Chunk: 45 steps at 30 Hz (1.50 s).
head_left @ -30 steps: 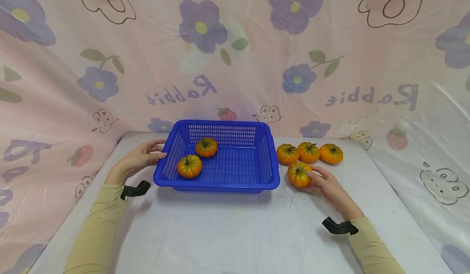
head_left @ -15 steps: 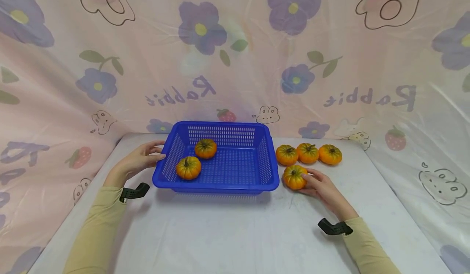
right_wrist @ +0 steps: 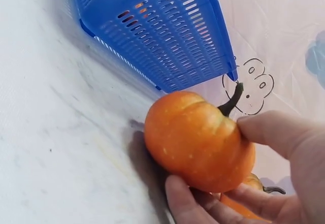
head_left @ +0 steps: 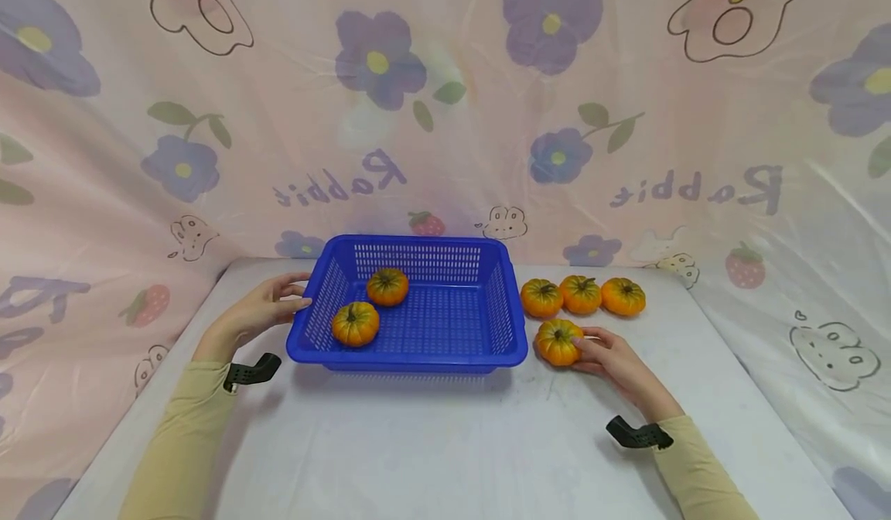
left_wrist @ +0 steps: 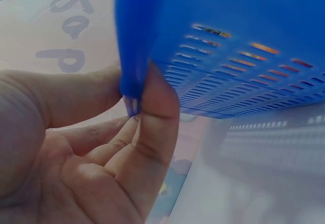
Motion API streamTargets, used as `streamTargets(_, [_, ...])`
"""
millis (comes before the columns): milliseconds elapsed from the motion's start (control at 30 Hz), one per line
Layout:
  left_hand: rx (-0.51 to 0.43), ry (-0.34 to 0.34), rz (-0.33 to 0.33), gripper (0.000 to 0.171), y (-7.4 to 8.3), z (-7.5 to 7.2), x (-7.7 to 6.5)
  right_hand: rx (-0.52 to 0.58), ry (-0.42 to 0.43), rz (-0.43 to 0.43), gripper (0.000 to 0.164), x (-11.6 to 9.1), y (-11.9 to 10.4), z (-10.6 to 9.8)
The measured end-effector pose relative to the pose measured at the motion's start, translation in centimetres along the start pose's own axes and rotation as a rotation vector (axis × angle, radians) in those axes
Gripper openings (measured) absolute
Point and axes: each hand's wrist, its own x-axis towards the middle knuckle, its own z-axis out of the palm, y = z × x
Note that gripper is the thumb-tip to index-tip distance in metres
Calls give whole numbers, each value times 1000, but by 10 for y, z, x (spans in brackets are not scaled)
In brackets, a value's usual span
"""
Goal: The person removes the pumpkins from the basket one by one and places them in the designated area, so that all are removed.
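A blue plastic basket (head_left: 418, 365) with slotted walls stands on the table, and two small orange pumpkins (head_left: 387, 287) lie inside it toward the left. The left hand (head_left: 261, 307) pinches the basket's left rim (left_wrist: 133, 56) between thumb and fingers, as the left wrist view shows. Just right of the basket, the right hand (head_left: 612, 357) grips another small pumpkin (right_wrist: 195, 140) with its green stem up. In the right wrist view the thumb lies near the stem and the fingers reach under the pumpkin's side.
A row of three more pumpkins (head_left: 581, 295) sits behind the right hand, close to the basket's right wall. The white table (head_left: 445, 443) extends in front of the basket. A printed pink curtain (head_left: 459, 133) hangs behind and along the sides.
Holding its pumpkin, the right hand has shifted slightly left toward the basket, then stayed about there. The left hand keeps its hold on the rim. The head view has tilted slightly.
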Motion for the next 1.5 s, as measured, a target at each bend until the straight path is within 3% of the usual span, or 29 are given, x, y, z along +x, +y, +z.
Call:
streamTargets(700, [-9,8,11,67,3,0,-4,-18,-24,-31,58,6,2,-6])
streamTargets(1100, [-16,3,11,68,3,0,-3,-35,-14,-7,56,5,-4,-8])
streamTargets(1500, [-4,3,11,66,2,0,-1,-225,-9,-46,57,-4,-34,-19])
